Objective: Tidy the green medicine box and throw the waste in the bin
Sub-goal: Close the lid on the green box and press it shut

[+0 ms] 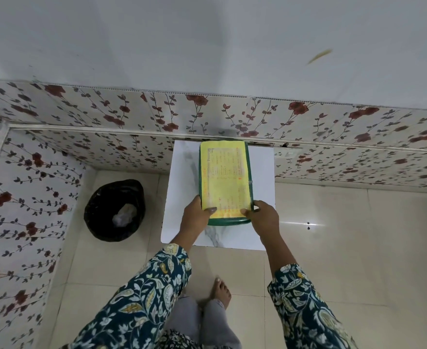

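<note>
The green medicine box (249, 170) stands on a small white marble-look table (182, 172) against the flowered wall. A yellow printed sheet (223, 177) covers its top. My left hand (197, 212) grips the box's near left corner, thumb on the yellow sheet. At the near right corner my right hand (261, 214) holds it the same way. A round bin with a black liner (115, 210) sits on the floor left of the table, with crumpled pale waste (124, 215) inside.
Flower-patterned panels (31, 197) close off the left side and the back. Beige floor tiles (346, 235) spread to the right of the table. My bare foot (221, 289) is on the floor below the table's front edge.
</note>
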The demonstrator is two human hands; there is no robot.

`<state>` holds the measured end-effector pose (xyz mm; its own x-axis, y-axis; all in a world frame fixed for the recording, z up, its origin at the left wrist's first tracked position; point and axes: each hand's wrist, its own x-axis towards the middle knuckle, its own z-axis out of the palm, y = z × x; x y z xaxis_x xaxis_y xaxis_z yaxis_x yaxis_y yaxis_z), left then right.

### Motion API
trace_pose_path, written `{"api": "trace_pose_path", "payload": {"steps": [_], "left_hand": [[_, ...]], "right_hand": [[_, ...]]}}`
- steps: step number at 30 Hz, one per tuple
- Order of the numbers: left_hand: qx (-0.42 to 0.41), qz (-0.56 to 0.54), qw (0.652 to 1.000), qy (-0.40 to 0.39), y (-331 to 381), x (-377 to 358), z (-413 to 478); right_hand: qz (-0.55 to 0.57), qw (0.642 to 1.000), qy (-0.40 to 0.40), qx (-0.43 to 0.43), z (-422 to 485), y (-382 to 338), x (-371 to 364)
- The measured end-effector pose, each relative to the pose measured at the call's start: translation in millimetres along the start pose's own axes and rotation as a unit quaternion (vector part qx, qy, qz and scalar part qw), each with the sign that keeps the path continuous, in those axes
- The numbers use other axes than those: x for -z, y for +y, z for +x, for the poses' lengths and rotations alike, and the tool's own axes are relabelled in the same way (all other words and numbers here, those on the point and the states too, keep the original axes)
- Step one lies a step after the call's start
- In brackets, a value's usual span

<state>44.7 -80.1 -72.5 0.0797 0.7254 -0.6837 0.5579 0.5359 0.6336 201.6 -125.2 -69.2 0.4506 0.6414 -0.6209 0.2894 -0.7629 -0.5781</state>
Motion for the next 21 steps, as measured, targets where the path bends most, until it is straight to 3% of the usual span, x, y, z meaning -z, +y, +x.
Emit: {"api": "trace_pose_path", "payload": {"steps": [11, 14, 17, 21], "left_hand": [[-0.039, 0.118, 0.992, 0.001, 2.5, 6.3, 13.6], [-0.103, 0.193, 0.974, 0.052, 18.8, 9.7, 26.9], [-0.188, 0.359, 0.914, 0.037, 32.7, 20.6, 50.7], [-0.197, 0.424, 0.883, -0.041, 42.9, 33.1, 75.4]], "right_hand": [[0.026, 0.998, -0.025, -0.043, 13.0, -1.6, 9.2], [-0.054, 0.997, -0.002, 0.058, 20.3, -18.0, 4.7], [-0.17, 0.966, 0.01, 0.194, 42.1, -43.8, 1.5], [-0.313, 0.927, -0.025, 0.206, 65.1, -54.3, -3.8]]}}
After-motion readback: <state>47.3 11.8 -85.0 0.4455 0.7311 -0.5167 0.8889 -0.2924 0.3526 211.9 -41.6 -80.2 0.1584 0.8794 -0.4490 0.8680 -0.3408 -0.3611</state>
